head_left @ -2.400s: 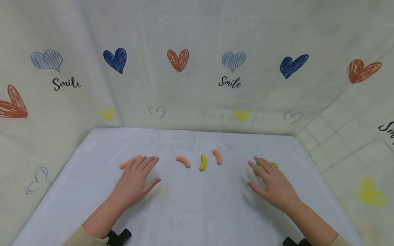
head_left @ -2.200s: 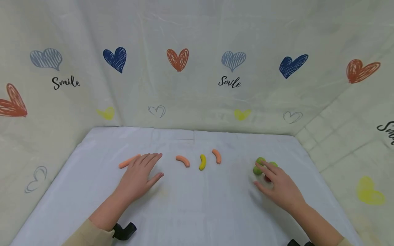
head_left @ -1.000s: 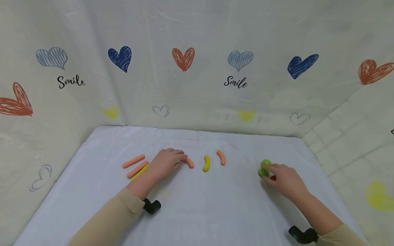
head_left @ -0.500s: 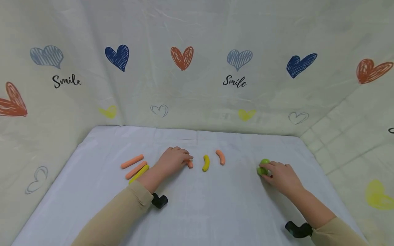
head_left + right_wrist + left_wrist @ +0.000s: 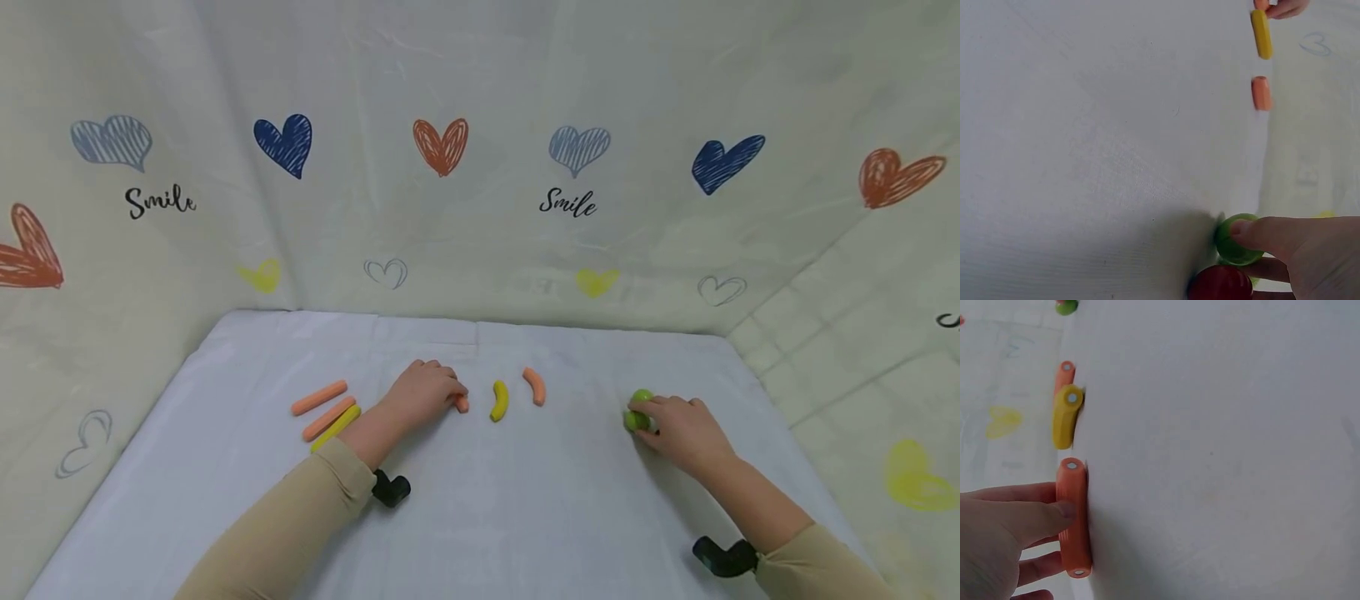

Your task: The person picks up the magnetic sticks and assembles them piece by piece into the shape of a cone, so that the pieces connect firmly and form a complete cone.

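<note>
With thumb and fingers, my left hand (image 5: 422, 395) pinches a curved orange magnetic building stick (image 5: 1074, 547), which has a metallic disc in each end. It lies low over the white cloth, partly hidden by the hand in the head view. At the right, my right hand (image 5: 686, 433) grips a green ball (image 5: 1230, 250), the thumb pressed on its front. Beside that ball sits a dark red ball (image 5: 1219, 285), cut off by the lower edge of the right wrist view. Another green ball (image 5: 642, 395) shows just beyond the right fingertips.
A curved yellow stick (image 5: 499, 401) and another curved orange stick (image 5: 534, 387) lie between the hands. Left of my left forearm are two straight orange sticks (image 5: 319, 398) and a straight yellow one (image 5: 335, 428). A heart-printed curtain (image 5: 480, 250) stands behind the table.
My left hand has moved right from above the straight sticks and taken hold of the curved orange stick. My right hand has come down on the balls and closed its fingers round a green one.
</note>
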The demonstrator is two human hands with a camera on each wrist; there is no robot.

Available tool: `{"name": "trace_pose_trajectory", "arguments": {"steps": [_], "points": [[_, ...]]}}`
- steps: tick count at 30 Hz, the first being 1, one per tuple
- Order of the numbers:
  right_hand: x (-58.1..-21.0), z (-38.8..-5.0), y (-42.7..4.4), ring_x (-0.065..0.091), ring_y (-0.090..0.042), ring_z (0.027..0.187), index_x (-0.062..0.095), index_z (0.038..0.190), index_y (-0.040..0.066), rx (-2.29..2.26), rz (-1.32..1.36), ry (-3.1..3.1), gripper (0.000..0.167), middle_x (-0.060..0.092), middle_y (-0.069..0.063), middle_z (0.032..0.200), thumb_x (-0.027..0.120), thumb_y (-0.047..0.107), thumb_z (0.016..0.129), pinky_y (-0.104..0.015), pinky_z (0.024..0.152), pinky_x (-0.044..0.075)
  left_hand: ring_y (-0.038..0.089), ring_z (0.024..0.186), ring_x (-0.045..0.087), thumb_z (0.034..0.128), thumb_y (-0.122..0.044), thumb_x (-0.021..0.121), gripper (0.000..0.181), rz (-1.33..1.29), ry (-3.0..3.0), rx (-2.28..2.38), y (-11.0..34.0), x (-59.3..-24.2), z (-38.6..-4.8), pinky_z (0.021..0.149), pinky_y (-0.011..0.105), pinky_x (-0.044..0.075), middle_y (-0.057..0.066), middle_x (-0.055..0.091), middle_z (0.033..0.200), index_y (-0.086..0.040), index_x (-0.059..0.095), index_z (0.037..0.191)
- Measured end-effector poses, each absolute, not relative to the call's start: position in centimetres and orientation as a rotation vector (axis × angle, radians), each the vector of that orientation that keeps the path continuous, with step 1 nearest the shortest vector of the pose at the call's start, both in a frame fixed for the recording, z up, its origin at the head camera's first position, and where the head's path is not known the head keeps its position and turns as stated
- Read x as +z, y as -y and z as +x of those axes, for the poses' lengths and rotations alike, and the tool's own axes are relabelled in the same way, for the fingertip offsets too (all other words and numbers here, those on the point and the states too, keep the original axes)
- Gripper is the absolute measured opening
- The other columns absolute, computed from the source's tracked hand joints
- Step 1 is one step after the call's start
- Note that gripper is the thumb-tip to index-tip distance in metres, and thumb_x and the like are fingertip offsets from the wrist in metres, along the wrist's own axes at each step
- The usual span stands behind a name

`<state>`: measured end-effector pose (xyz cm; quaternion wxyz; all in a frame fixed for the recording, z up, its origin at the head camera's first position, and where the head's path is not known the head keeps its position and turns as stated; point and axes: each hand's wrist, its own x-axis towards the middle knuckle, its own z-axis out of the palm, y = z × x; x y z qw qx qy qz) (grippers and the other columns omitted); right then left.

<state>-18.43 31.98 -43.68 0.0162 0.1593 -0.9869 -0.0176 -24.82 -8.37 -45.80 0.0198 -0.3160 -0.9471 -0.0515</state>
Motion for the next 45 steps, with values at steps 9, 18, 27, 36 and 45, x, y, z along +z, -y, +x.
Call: {"name": "trace_pose_trajectory", "arguments": {"steps": [9,18,27,36,45], "points": [[-43.8,-17.8,-32.2,0.064,-0.026,0.083,0.072,0.116,0.011,-0.039,0.504,3.025,0.039,0.070,-0.006,0.093,0.083,0.021,0.080,-0.049,0.069,0.044,0.019,0.077,0.053,0.0945,-0.039,0.066,0.018,-0.993,2.957,-0.101,8.3,-45.4,-24.6,0.075,0.037,0.044,-0.006,0.064,0.084,-0.025,0.078,0.095],[-43.6,-17.4,-31.2,0.064,-0.027,0.087,0.072,0.118,0.011,0.113,0.474,3.007,0.037,0.071,-0.007,0.102,0.079,0.020,0.083,-0.050,0.074,0.045,0.014,0.072,0.051,0.0950,-0.036,0.067,0.023,-0.895,3.087,-0.234,8.6,-45.5,-23.7,0.072,0.033,0.044,-0.007,0.056,0.079,-0.024,0.075,0.112],[-43.5,-16.9,-27.1,0.065,-0.029,0.105,0.070,0.125,0.014,0.345,0.483,3.064,0.041,0.071,-0.005,0.113,0.077,0.023,0.086,-0.047,0.084,0.052,0.012,0.073,0.052,0.0930,-0.036,0.069,0.023,-0.692,3.130,-0.431,9.6,-45.6,-20.8,0.067,0.031,0.044,-0.007,0.057,0.086,-0.024,0.074,0.113],[-43.6,-17.1,-20.7,0.063,-0.020,0.108,0.070,0.126,0.022,0.407,0.534,3.157,0.043,0.070,0.004,0.111,0.079,0.030,0.084,-0.042,0.090,0.052,0.012,0.066,0.048,0.0925,-0.040,0.069,0.028,-0.487,3.188,-0.659,10.7,-46.3,-18.2,0.061,0.030,0.041,-0.008,0.051,0.080,-0.029,0.071,0.118],[-44.1,-17.0,-15.9,0.064,-0.011,0.093,0.073,0.122,0.023,0.499,0.723,3.106,0.040,0.071,0.009,0.106,0.080,0.031,0.084,-0.029,0.072,0.050,0.011,0.072,0.052,0.0920,-0.028,0.071,0.032,-0.343,3.217,-0.829,10.7,-46.3,-16.7,0.065,0.031,0.045,-0.006,0.059,0.089,-0.027,0.071,0.124]]}}
